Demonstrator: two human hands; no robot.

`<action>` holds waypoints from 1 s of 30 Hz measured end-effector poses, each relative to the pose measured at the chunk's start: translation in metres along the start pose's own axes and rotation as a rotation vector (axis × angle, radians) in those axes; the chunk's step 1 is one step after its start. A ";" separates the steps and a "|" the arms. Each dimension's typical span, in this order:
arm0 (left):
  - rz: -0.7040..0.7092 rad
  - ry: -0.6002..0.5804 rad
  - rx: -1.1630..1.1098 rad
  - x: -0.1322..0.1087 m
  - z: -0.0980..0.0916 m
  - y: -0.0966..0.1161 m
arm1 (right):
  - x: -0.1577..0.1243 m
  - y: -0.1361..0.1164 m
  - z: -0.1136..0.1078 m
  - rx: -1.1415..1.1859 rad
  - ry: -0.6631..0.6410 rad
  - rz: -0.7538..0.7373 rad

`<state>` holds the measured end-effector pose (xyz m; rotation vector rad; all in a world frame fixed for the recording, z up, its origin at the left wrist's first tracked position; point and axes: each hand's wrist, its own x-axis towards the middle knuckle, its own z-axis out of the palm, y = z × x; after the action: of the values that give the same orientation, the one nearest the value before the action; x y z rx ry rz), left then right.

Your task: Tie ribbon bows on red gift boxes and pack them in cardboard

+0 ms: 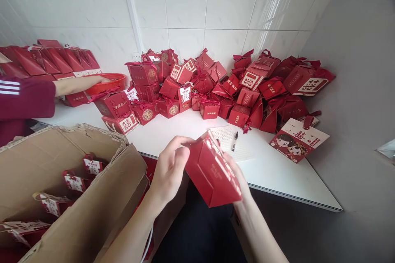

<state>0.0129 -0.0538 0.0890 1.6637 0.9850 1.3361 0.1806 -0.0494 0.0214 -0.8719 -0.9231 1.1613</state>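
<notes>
A red gift box with white printed panels is held tilted over my lap, in front of the table edge. My left hand grips its upper left edge, thumb and fingers closed on it. Around the box's right side and underneath goes my right hand, its fingers mostly hidden behind the box. Just beyond, on the white table, lie a sheet of written paper and a black pen.
Red gift boxes pile up against the tiled wall, and a paper bag printed with cartoon faces stands at right. At left, a cardboard carton holds several red bags. A co-worker's arm reaches into a red basin.
</notes>
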 end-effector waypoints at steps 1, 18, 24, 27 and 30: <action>0.007 -0.032 0.004 -0.004 -0.002 -0.003 | 0.002 -0.005 -0.004 0.021 0.036 0.005; -0.214 -0.355 -0.198 -0.062 0.000 -0.023 | -0.015 -0.076 0.007 -0.457 0.012 -0.330; -0.217 -0.324 -0.185 -0.064 -0.008 -0.008 | -0.019 -0.079 0.012 -0.407 -0.119 -0.328; -0.304 -0.185 -0.293 -0.069 -0.019 -0.005 | -0.011 -0.072 0.011 -0.306 -0.286 -0.330; -0.533 0.043 -0.562 -0.072 -0.040 0.006 | 0.007 -0.054 0.013 -0.280 -0.331 -0.319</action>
<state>-0.0364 -0.1181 0.0721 0.8751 0.8856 1.1415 0.1893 -0.0513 0.0771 -0.7287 -1.4663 0.9245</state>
